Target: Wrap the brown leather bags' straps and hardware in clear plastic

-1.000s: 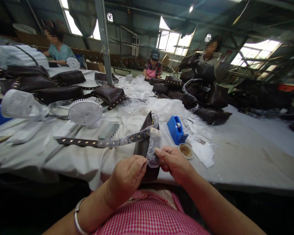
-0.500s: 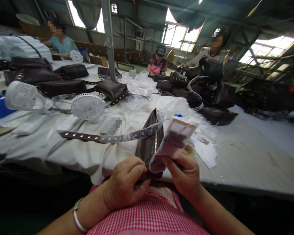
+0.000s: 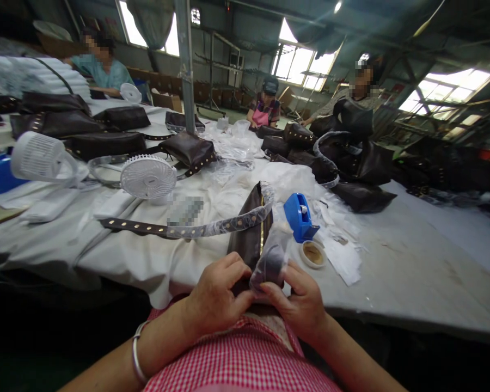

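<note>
A dark brown bag (image 3: pixel 250 228) stands on its edge at the near rim of the table, right in front of me. Its studded strap (image 3: pixel 179 228), wrapped in clear plastic, runs off to the left. My left hand (image 3: pixel 216 296) is closed on the bag's lower end. My right hand (image 3: pixel 300 302) pinches a clear plastic sleeve (image 3: pixel 271 261) with a dark piece inside, pressed against the bag. The two hands' fingertips almost touch.
A blue tape dispenser (image 3: pixel 299 216) and a small round tin (image 3: pixel 312 253) sit just right of the bag. Two white fans (image 3: pixel 147 177) stand at left. Brown bags (image 3: pixel 106 144) and plastic wrap cover the far table. Three other people work at the back.
My right hand has brought the plastic sleeve down from its raised position onto the bag. The blue tape dispenser shows again. My left hand has stayed on the bag.
</note>
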`<state>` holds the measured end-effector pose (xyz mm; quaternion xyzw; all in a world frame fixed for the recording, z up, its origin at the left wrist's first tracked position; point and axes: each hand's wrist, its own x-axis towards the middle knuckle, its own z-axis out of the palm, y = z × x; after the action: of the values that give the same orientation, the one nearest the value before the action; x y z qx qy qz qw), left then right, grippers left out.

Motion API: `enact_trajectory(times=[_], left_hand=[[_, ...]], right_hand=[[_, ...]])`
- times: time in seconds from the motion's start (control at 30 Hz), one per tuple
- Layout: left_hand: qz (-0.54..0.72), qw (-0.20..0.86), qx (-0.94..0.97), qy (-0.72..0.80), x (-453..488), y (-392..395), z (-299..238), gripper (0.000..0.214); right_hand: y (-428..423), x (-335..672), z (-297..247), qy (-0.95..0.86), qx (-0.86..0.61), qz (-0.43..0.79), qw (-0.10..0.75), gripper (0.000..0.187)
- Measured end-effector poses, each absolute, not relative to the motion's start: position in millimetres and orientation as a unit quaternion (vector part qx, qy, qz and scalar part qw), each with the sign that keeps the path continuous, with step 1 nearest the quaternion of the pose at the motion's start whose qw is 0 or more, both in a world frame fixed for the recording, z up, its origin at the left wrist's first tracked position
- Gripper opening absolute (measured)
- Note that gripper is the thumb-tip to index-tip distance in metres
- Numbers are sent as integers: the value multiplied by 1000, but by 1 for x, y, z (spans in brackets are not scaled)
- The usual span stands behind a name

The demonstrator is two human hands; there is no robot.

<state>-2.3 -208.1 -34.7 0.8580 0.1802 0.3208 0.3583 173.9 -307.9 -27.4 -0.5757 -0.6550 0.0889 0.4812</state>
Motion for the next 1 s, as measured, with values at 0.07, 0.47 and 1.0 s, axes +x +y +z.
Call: enact_trajectory(times=[0.07, 0.47, 1.0], left_hand=[[275, 434, 843, 160, -6, -200, -21, 14], [276, 810, 483, 184, 36, -185, 24, 33], [173, 686, 695, 128, 9, -176, 20, 21]], right_hand=[[-308, 173, -25, -657, -571, 89, 483, 7], [-303, 164, -9, -745, -516, 117, 406, 13], [-294, 206, -62, -382, -593, 357, 612, 42]])
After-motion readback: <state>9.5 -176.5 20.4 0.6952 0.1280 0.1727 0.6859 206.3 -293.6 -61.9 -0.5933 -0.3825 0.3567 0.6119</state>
